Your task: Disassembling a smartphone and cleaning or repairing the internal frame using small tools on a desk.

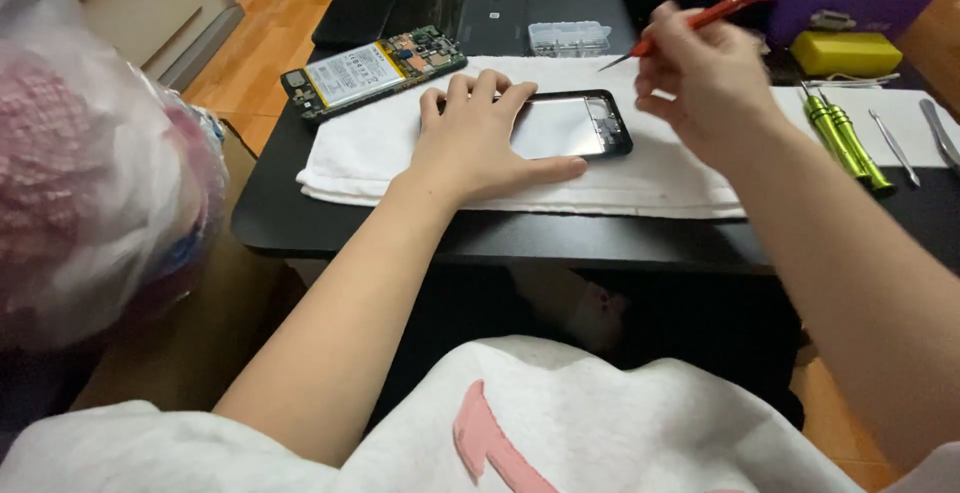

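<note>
A black phone frame [570, 125] with a pale, bare inside lies flat on a white towel [640, 178]. The left hand [480, 138] rests spread and flat on its left end. The right hand [700, 78], just above its right end, pinches a red screwdriver [715, 13].

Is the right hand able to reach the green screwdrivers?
Probably yes: the green screwdrivers lie uncovered on the table just beside the right hand, though that hand already holds a red tool.
</note>
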